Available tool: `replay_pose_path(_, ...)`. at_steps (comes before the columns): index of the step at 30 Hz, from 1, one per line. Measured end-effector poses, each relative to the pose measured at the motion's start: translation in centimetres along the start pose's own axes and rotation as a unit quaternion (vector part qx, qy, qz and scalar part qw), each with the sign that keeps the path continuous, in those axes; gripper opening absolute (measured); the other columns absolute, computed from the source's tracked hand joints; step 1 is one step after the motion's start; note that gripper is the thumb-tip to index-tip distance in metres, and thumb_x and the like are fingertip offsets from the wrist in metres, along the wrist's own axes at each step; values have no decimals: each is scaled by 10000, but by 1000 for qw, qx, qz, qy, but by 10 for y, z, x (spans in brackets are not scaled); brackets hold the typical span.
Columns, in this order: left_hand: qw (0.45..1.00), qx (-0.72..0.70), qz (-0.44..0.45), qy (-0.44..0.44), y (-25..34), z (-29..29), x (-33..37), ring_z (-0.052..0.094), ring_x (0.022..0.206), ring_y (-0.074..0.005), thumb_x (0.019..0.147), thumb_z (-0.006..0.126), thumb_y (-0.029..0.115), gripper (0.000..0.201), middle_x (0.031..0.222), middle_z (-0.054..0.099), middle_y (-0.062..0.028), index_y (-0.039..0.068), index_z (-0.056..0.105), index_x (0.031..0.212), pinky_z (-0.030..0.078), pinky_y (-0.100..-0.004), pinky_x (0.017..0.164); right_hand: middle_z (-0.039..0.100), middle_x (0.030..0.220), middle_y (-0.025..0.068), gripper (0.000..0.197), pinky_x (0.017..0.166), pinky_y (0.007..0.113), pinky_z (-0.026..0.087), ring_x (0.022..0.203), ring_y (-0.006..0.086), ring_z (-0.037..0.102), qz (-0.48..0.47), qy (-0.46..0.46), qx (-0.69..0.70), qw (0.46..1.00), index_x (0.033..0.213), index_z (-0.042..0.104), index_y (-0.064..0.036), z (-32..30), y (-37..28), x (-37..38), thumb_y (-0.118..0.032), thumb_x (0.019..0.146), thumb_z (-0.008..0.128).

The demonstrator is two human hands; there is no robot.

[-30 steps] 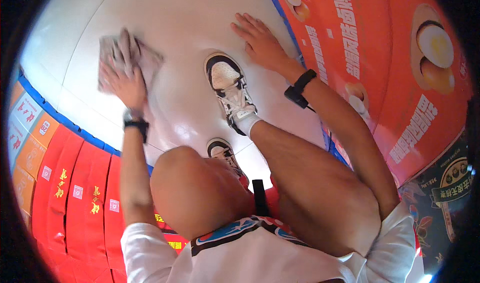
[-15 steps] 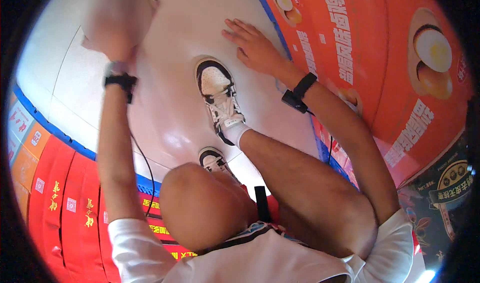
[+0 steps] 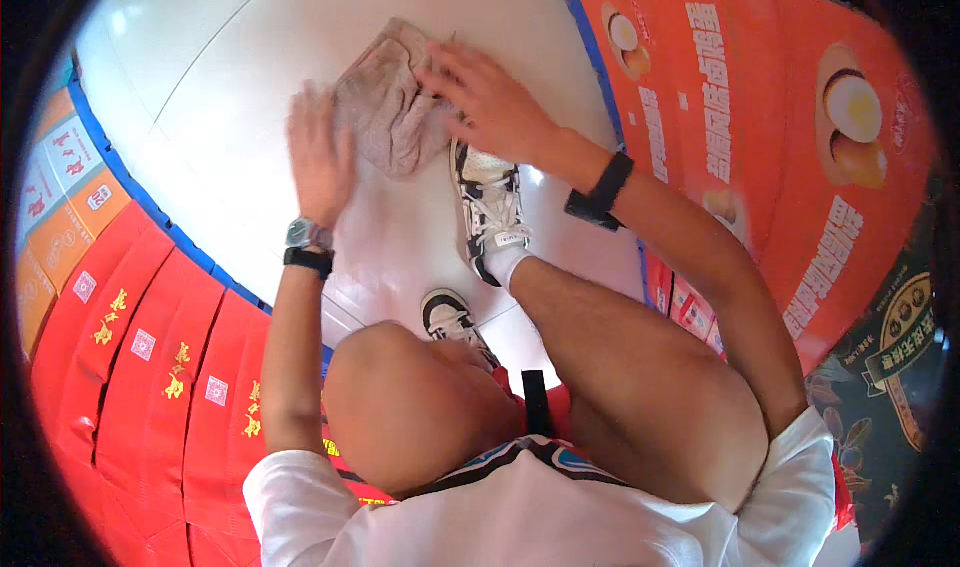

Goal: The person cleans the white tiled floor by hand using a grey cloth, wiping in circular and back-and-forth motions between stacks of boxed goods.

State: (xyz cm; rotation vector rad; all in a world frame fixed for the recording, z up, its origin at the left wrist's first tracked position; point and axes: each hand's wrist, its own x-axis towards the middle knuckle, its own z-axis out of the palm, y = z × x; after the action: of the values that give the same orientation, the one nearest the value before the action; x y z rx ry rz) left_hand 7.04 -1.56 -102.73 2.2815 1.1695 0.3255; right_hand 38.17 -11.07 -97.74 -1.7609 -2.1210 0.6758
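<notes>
A crumpled greyish-brown cloth (image 3: 385,107) lies on the pale floor (image 3: 240,157), ahead of my shoes. At its left edge is my left hand (image 3: 322,152), fingers stretched out and a little blurred, gripping nothing. My right hand (image 3: 490,97) reaches over the cloth's right side with its fingers spread; whether the fingertips touch the fabric I cannot tell. Just below that hand, the toe of a white and black shoe (image 3: 490,202) is partly covered by it. Both wrists wear black straps, and the left one also carries a watch (image 3: 308,234).
Red packages (image 3: 150,357) and orange-and-blue boxes (image 3: 65,182) line the left, behind a blue edge (image 3: 165,222). Large orange-red cartons (image 3: 740,107) with egg pictures stand along the right. A dark green carton (image 3: 880,387) sits at lower right. My bent knees fill the lower middle.
My left hand has come from the far left towards the middle. The cloth, mostly hidden by blur before, now lies between both hands. My right hand has shifted little.
</notes>
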Motion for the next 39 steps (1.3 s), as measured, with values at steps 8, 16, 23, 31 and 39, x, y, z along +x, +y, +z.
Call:
replay_pose_path(8,928,191,-273,169,-138,-37,-31,177,1801,-399,1232,474,404,711,1931,240,-239,58,342,1839,131,-572,1462,324,1912,154,855,1408,708,203,1746,379,353,-151,-140,-159,966,1773,503,-211,65,-46,52,-464,1012,798)
replay_pose_path(16,928,154,-239,239,-136,-22,-28,332,1743,-396,1190,539,328,644,1901,359,-187,117,466,1794,216,-588,1428,260,1949,90,954,1350,783,238,1777,369,285,-110,-85,-213,967,1838,374,-295,41,36,135,-641,1031,749)
replay_pose_path(23,925,154,-269,220,-135,-32,-33,317,1757,-374,1185,545,313,653,1909,347,-168,123,452,1802,208,-578,1434,44,1954,289,1158,1330,857,47,1795,520,50,-5,-117,-263,958,1899,154,-125,-13,84,252,-732,1067,683)
replay_pose_path(31,927,151,-284,194,-128,-41,-34,309,1756,-381,1176,548,264,644,1915,325,-174,95,453,1791,198,-583,1437,-50,1967,252,1223,1361,809,22,1803,512,-36,-18,-122,-228,966,1915,66,-193,6,106,261,-763,1041,705)
replay_pose_path(39,932,146,-267,198,-126,-41,-37,306,1754,-401,1160,557,251,652,1912,326,-186,88,458,1784,196,-592,1435,-5,1965,258,1188,1373,785,6,1801,516,-18,-3,-104,-152,983,1910,90,-174,-2,97,252,-729,1059,706)
